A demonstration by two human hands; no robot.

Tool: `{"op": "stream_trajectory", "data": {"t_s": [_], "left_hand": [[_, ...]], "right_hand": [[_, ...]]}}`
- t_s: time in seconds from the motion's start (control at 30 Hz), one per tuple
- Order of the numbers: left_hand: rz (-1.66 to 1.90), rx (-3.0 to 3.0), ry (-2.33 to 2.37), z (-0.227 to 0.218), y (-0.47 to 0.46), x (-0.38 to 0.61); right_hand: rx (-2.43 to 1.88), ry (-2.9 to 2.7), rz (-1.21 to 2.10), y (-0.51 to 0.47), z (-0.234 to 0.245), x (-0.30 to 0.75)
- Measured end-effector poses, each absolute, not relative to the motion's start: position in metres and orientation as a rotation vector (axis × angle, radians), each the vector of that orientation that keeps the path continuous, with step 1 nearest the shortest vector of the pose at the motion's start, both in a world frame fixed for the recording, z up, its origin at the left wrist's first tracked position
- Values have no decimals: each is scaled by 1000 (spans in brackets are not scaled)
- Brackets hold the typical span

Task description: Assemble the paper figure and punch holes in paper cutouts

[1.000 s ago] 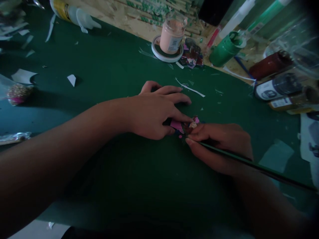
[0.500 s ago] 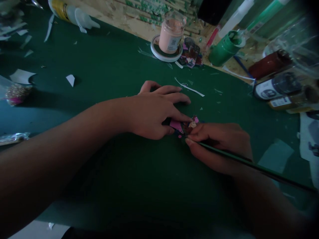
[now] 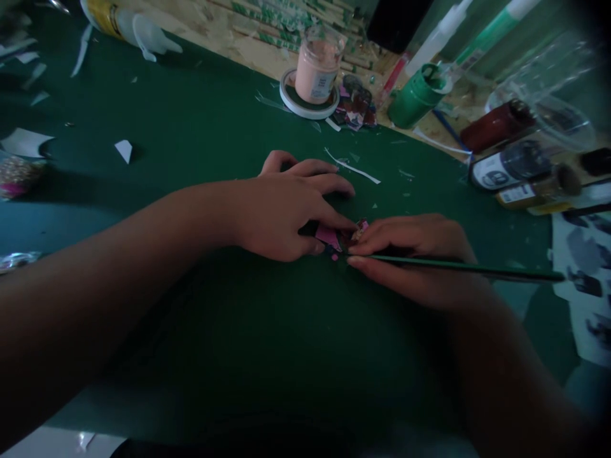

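Centrally, two bare hands meet over a small multicoloured piece point(image 3: 328, 235), pink and dark, which lies on a dark green tabletop point(image 3: 238, 331). The left hand point(image 3: 281, 207) reaches in from the left, palm down and fingers spread wide; its index fingertip and thumb rest at the piece, one on the far side, one on the near side. The right hand point(image 3: 420, 235) pinches a thin green stick point(image 3: 515, 274) between thumb and fingers, the tip close against the piece, the other end pointing right. Whether the tip touches is hidden by the fingers.

Beyond the hands, a jar of pale pink paint point(image 3: 312, 73) stands on a white-rimmed disc point(image 3: 310, 114), with a heap of colourful scraps point(image 3: 356, 105) just beside it. A curled white strip point(image 3: 353, 166) lies nearer the left fingers. To the right are a green bottle point(image 3: 414, 98), a dark red bottle point(image 3: 494, 127) and printed sheets point(image 3: 583, 251). A white glue bottle point(image 3: 143, 32) lies on its side at upper left.
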State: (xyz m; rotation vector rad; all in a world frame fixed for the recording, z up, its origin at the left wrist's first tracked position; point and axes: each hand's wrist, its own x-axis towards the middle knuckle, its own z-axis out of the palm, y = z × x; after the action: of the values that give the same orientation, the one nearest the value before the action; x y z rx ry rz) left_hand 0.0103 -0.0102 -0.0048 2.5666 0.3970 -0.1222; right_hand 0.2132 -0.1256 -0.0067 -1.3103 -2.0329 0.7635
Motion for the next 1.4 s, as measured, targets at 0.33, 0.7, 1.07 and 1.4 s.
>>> {"op": "stream_trajectory", "data": {"t_s": [0.33,0.7,1.07,1.4], "left_hand": [[-179,2560,386,-5,-8,11],[-201,2558,404,-6,-8,12],[-173,2554,395,-6,-9,11],[-181,2562,396,-6,-9,11]], "right_hand": [[-1318,-2002,869,-121,-9,219],[-1281,-1983,898,-120,-10,219],[-1274,-1948,921,-120,-11,219],[-1279,-1953,917,-120,-10,218]]}}
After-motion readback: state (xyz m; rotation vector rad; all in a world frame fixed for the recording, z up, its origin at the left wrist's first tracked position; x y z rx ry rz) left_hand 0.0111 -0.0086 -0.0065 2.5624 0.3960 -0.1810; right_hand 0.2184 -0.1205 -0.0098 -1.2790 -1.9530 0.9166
